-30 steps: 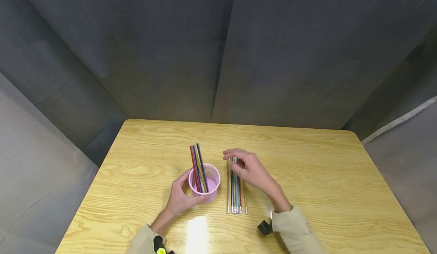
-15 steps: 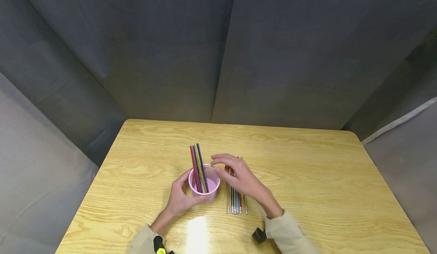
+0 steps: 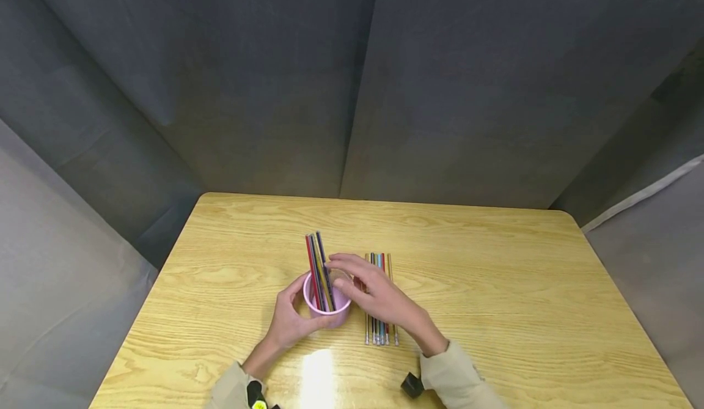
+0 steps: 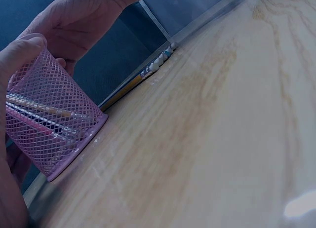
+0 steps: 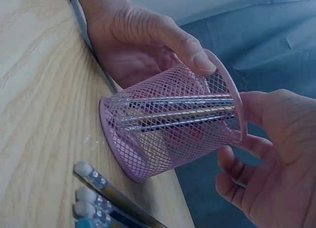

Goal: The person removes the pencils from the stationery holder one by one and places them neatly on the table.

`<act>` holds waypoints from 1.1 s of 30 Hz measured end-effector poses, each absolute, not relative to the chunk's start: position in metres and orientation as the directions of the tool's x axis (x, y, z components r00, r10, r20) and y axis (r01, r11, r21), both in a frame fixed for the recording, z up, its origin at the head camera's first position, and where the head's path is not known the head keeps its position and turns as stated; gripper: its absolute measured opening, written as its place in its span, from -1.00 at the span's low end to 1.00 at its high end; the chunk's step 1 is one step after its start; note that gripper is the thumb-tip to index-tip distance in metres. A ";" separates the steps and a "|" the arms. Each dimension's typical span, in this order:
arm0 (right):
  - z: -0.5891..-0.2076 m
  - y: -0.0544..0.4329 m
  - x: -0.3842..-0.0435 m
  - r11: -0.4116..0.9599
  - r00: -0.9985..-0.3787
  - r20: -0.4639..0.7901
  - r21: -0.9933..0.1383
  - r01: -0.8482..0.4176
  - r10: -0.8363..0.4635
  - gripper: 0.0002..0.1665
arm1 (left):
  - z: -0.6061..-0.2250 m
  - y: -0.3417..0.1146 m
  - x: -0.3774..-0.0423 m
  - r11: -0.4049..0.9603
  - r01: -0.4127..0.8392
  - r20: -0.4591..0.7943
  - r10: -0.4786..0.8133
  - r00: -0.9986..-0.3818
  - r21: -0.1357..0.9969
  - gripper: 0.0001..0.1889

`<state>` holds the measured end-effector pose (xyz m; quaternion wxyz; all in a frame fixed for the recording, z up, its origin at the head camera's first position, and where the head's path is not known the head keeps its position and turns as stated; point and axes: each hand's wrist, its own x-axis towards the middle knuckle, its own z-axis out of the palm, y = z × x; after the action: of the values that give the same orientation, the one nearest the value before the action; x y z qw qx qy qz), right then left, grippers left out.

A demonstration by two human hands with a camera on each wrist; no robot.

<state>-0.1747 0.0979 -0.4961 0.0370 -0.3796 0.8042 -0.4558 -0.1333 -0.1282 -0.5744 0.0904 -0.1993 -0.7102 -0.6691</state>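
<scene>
- The pink mesh cup [image 5: 158, 154] is standing on the worktop [image 3: 495, 274].
- Inside the cup, several pencils [image 3: 317, 268], red, gold and dark blue among them, are leaning against its far left side, their metal-banded ends pointing down.
- At the cup's left, the left hand [image 3: 288, 317] is gripping its wall, the thumb lying along the near side.
- At the cup's right, the right hand [image 3: 379, 290] is reaching over the rim toward the pencils inside, its fingers loosely extended and the thumb standing apart; I cannot tell whether a fingertip is touching one.
- Just right of the cup, a row of loose pencils [image 3: 380, 329] is lying partly under the right hand, eraser ends facing the person.
- Beyond the cup, past the worktop's far edge, a dark grey curtain [image 3: 264, 91] is hanging.
</scene>
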 end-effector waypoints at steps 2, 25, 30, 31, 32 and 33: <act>-0.497 0.097 -0.174 0.300 -0.704 0.273 -0.762 -0.574 -0.656 -0.52 | -0.575 -0.128 -0.133 0.033 0.402 0.393 0.159 -0.906 0.915 -0.08; -0.493 0.101 -0.172 0.336 -0.734 0.214 -0.783 -0.524 -0.645 -0.49 | -0.575 -0.128 -0.134 0.015 0.427 0.418 0.177 -0.891 0.904 -0.08; -0.489 0.102 -0.172 0.327 -0.742 0.250 -0.778 -0.537 -0.622 -0.53 | -0.576 -0.128 -0.135 0.001 0.441 0.433 0.183 -0.882 0.897 -0.07; -0.489 0.103 -0.172 0.329 -0.744 0.254 -0.776 -0.538 -0.618 -0.54 | -0.576 -0.128 -0.135 -0.003 0.445 0.438 0.184 -0.880 0.896 -0.07; -0.488 0.103 -0.172 0.331 -0.746 0.259 -0.774 -0.541 -0.614 -0.54 | -0.576 -0.128 -0.136 -0.009 0.452 0.445 0.186 -0.876 0.892 -0.07; -0.488 0.103 -0.172 0.336 -0.748 0.263 -0.769 -0.544 -0.609 -0.55 | -0.576 -0.128 -0.136 -0.017 0.455 0.450 0.189 -0.873 0.890 -0.07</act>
<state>-0.1724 0.1029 -0.4876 0.0359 -0.3529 0.8165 -0.4555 -0.1359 -0.1278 -0.5762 0.0988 -0.2320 -0.6941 -0.6743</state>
